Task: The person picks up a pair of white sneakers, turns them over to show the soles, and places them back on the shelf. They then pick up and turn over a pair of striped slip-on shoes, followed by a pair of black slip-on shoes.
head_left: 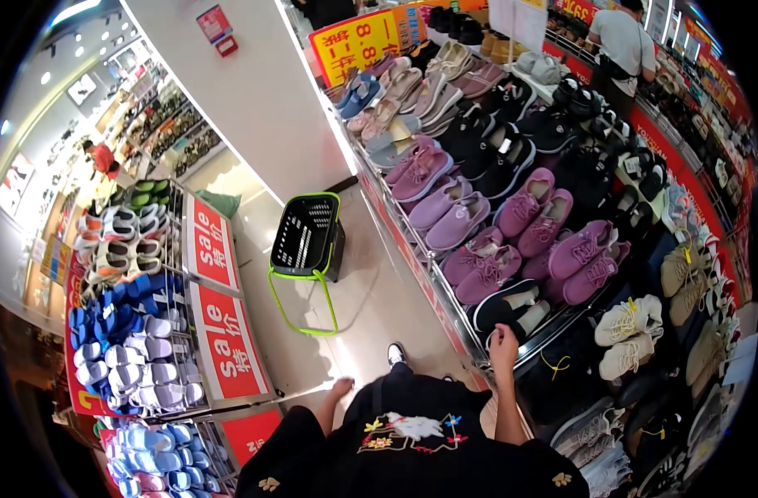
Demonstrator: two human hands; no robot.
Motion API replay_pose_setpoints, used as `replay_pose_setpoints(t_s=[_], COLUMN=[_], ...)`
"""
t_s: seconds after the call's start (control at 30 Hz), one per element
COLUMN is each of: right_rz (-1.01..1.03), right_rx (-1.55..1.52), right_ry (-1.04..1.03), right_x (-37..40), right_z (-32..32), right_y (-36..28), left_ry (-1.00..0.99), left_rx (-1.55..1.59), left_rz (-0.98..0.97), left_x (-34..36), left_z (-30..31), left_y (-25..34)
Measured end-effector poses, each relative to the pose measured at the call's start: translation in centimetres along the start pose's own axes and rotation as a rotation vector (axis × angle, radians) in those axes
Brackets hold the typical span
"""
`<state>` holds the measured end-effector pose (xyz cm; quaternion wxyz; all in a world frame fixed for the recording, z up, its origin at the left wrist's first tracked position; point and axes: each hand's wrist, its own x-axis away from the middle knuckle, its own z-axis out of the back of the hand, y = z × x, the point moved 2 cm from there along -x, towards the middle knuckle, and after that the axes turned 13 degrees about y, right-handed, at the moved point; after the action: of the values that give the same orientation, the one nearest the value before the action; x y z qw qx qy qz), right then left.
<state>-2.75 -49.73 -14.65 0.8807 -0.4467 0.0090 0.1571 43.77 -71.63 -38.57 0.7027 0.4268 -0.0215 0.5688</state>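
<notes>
My right hand (pixel 503 344) is raised at the near corner of the shoe display, its fingers curled together at the edge of a pair of black slip-on shoes (pixel 506 305) with pale insoles. Behind that pair stand mauve lace-up shoes (pixel 483 266) and more purple pairs. Low beside my body, my left hand (pixel 341 387) hangs over the aisle, loosely closed with nothing showing in it. Cream lace-up shoes (pixel 628 336) with yellow ties lie to the right of my right hand.
A black shopping basket (pixel 307 241) with a green handle stands on the aisle floor ahead. Racks of slippers (pixel 146 365) with red sale signs (pixel 221 340) line the left. A white pillar (pixel 254 91) rises beyond. One person (pixel 623 50) stands far right, another (pixel 105 162) far left.
</notes>
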Motion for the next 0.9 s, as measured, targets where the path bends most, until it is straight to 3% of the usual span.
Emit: replay_pose_setpoints(t_s=[0.03, 0.07, 0.13, 0.23, 0.33, 0.53, 0.6, 0.7, 0.83, 0.9], right_rz=[0.14, 0.132, -0.035, -0.005, 0.01, -0.096, -0.11, -0.125, -0.135, -0.157], right_rx=[0.032, 0.02, -0.137, -0.223, -0.229, -0.186, -0.136, -0.152, -0.153, -0.183], right_ry=[0.122, 0.16, 0.021, -0.059, -0.09, -0.118, -0.116, -0.101, -0.068, -0.073], right_x=[-0.7, -1.2, -2.1, -2.4, -1.5, 0.8, 0.7, -0.4, -3.6, -5.5], right_z=[-1.0, -1.7, -3.4, -6.3, -9.0, -11.6, -11.9, -12.3, -14.6, -16.2], right_y=[-0.1, -1.3, -3.9, -8.8, -11.8, -13.4, -13.0, -13.2, -12.9, -13.7], left_ry=[0.113, 0.176, 0.198, 0.114, 0.014, -0.137, -0.198, -0.227, -0.262, -0.239], left_rx=[0.117, 0.221, 0.401, 0.422, 0.411, 0.421, 0.273, 0.329, 0.431, 0.333], left_rz=[0.036, -0.01, -0.012, -0.037, 0.008, 0.413, 0.465, 0.414, 0.292, 0.352], left_x=[-2.0, -3.0, -4.3, -6.4, -7.6, -6.7, -4.7, -4.5, -7.4, -9.3], left_z=[0.6, 2.1, 4.5, 5.9, 5.7, 3.5, 5.0, 5.3, 5.3, 6.0], left_y=[1.0, 3.4, 7.7, 9.4, 7.2, -3.5, -2.6, -3.1, -1.9, 1.1])
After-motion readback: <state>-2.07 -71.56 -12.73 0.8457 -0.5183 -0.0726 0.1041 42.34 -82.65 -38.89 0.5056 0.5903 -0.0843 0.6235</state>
